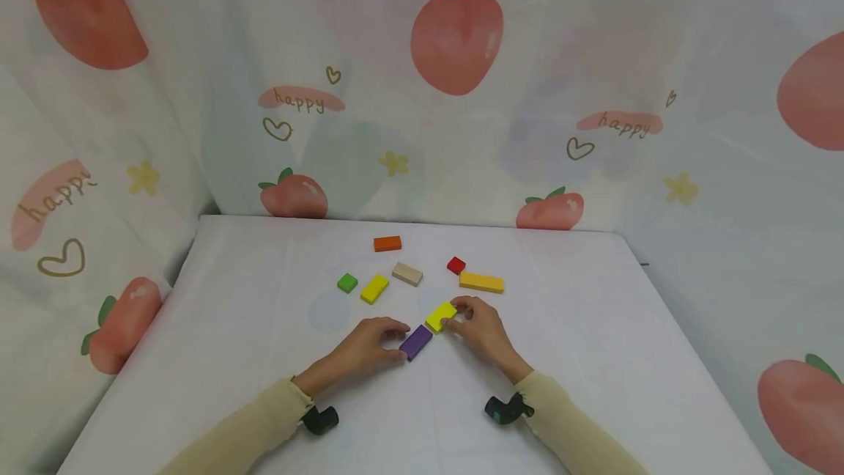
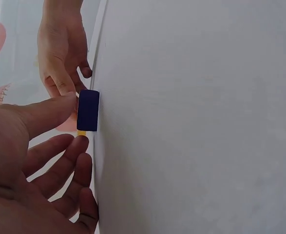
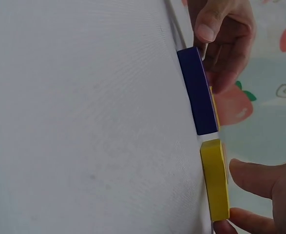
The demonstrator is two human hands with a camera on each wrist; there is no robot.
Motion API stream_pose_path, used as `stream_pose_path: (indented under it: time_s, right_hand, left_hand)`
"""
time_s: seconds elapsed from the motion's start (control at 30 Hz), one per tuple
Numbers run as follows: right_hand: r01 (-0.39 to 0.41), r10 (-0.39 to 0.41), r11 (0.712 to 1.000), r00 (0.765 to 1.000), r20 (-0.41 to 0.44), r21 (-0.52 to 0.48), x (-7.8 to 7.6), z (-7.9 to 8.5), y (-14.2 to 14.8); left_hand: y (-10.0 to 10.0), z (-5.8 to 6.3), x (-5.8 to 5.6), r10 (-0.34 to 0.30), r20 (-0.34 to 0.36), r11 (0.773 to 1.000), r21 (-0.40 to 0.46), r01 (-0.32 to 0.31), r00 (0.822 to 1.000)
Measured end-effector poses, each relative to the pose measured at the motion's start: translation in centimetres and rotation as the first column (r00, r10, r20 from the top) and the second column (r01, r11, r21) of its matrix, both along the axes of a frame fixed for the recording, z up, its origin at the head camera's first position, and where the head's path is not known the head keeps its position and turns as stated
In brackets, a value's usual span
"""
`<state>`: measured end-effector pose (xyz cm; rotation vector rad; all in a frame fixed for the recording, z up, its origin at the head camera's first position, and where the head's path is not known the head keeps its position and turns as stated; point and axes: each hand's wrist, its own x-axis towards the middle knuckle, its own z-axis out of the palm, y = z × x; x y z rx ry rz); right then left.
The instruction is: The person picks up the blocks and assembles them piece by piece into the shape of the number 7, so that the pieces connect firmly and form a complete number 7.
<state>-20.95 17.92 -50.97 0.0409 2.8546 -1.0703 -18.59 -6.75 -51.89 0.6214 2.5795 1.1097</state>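
Note:
A purple block [image 1: 416, 343] and a yellow block [image 1: 441, 317] lie on the white table almost end to end, a narrow gap between them. My left hand [image 1: 369, 343] is at the purple block's near end, thumb and fingers loosely spread around it. In the left wrist view, that purple block [image 2: 88, 110] shows its end face beside the thumb tip. My right hand [image 1: 484, 328] is at the far end of the yellow block. The right wrist view shows the yellow block [image 3: 215, 180] with the right thumb [image 3: 250, 176] slightly apart from it; whether another finger touches it I cannot tell.
Farther back lie an orange block [image 1: 387, 244], a green block [image 1: 347, 283], a second yellow block [image 1: 374, 289], a beige block [image 1: 407, 274], a red block [image 1: 456, 265] and a long amber block [image 1: 481, 282]. A fruit-printed curtain [image 1: 369, 35] stands behind the table.

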Motion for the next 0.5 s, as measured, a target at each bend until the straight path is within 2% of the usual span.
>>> stream_pose_path:
  time_s: [0.27, 0.5]
  right_hand:
    - [-0.014, 0.014, 1.0, 1.0, -0.015, 0.0, -0.09, -0.14, 0.07]
    - [-0.016, 0.016, 1.0, 1.0, -0.005, 0.011, -0.03, -0.16, 0.12]
  left_hand:
    - [0.24, 0.12, 0.19, -0.014, -0.002, 1.0, 0.015, 0.014, 1.0]
    - [0.43, -0.14, 0.22, 0.003, -0.008, 1.0, 0.005, -0.003, 1.0]
